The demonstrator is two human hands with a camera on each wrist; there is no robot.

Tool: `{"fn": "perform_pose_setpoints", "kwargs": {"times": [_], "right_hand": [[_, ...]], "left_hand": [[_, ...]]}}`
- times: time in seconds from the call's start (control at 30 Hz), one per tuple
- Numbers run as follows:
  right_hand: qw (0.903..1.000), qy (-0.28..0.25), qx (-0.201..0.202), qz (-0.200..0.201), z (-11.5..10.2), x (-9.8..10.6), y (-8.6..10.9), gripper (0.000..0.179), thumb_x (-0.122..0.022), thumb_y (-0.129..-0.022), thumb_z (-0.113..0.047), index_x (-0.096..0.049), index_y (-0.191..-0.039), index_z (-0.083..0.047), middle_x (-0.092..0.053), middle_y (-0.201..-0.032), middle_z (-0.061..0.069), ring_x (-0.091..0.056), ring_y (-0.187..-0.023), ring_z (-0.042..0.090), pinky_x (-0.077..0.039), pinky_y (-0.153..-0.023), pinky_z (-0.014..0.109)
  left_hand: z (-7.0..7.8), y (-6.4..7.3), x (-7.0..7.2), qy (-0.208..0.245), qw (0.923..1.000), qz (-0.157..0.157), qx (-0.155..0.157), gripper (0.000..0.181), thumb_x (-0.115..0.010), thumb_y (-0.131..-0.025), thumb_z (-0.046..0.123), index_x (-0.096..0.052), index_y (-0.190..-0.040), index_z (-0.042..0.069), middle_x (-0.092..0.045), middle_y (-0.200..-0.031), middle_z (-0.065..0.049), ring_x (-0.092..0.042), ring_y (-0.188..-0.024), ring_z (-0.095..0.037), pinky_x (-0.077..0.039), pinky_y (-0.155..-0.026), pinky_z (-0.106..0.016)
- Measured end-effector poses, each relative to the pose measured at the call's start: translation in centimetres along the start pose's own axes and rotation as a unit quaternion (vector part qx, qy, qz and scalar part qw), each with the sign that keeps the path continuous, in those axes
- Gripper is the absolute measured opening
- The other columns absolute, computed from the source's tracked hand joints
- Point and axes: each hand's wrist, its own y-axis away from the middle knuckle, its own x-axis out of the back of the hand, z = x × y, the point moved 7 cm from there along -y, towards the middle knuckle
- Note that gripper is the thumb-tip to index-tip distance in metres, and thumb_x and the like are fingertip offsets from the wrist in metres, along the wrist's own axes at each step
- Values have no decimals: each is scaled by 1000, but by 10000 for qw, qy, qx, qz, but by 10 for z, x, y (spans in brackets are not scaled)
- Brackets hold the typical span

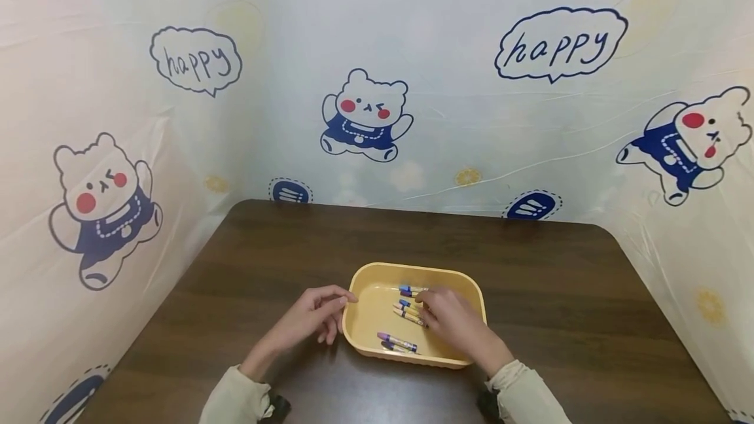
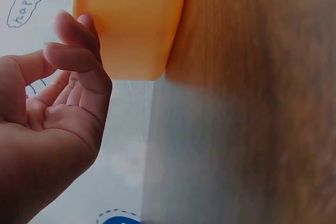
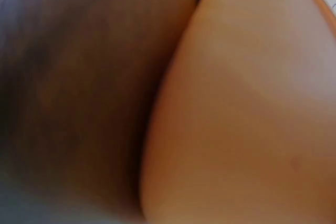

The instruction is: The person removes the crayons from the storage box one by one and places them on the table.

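Observation:
A yellow tray [image 1: 368,319] with rounded corners stands on the dark wooden table. Several crayons lie in it: a purple-tipped crayon [image 1: 397,341] near the front wall, others in the middle. My left hand [image 1: 312,316] is at the tray's left side, fingertips right at the rim, fingers loosely bent; its wrist view shows the fingers [image 2: 79,59] beside the tray's outer wall [image 2: 134,30]. My right hand [image 1: 450,319] reaches into the tray, bent fingers over the middle crayons [image 1: 410,315]. I cannot tell whether it holds one. The right wrist view shows the blurred tray wall [image 3: 247,108], no hand.
The brown table [image 1: 565,319] stretches around the tray on all sides. Pale curtains [image 1: 436,31] printed with cartoon bears and "happy" bubbles hang behind it and along both sides.

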Motion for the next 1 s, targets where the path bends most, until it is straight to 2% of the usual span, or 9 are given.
{"fn": "perform_pose_setpoints", "kwargs": {"times": [0.1, 0.23, 0.47, 0.63, 0.83, 1.0], "right_hand": [[9998, 182, 56, 57, 0, -5, 1, 5, -75, -86, -8, -71, -87, -11, -58, -76, -4, -51, -65, 10, -45, -57, 28], [9994, 323, 4, 109, 2, -7, 2, 9, -75, -85, -7, -69, -81, -14, -54, -74, -6, -49, -62, 9, -43, -55, 27], [9986, 527, -69, 28, -2, -5, 4, 20, -75, -77, -3, -60, -70, -15, -48, -69, -4, -47, -60, 13, -41, -53, 31], [9960, 843, -266, -94, -6, -6, 7, 17, -74, -78, -3, -60, -70, -11, -55, -70, 4, -55, -63, 21, -48, -56, 39], [9935, 974, -552, -190, -5, -8, 8, 20, -71, -80, -3, -58, -66, -9, -56, -66, 7, -55, -60, 23, -48, -55, 41], [9932, 1073, -447, 101, -3, -4, 8, 9, -72, -79, -4, -64, -76, -5, -59, -74, 8, -58, -64, 25, -49, -56, 41]], "left_hand": [[-2, -1, -2, 312, 9995, -99, -34, 39, -52, -105, 24, -56, -129, -7, -58, -78, -29, -58, -53, -17, -49, -48, -23], [-7, -3, -3, 644, 9979, -28, 20, 40, -52, -105, 25, -56, -129, -7, -56, -79, -34, -58, -52, -16, -47, -47, -22], [-18, -4, -3, 1040, 9941, 126, 297, 46, -54, -104, 30, -56, -132, -5, -60, -76, -12, -57, -52, -16, -45, -47, -22], [-20, -2, -3, 1156, 9928, 190, 267, 48, -54, -104, 31, -56, -133, -6, -60, -76, -13, -56, -52, -16, -45, -46, -22], [-24, 0, -3, 1348, 9906, 98, 197, 49, -52, -105, 30, -53, -135, -9, -61, -76, -10, -55, -51, -15, -42, -45, -21], [-24, 0, -3, 1398, 9901, 92, 115, 48, -51, -105, 28, -52, -136, -10, -60, -76, -9, -56, -51, -15, -43, -46, -22]]}}
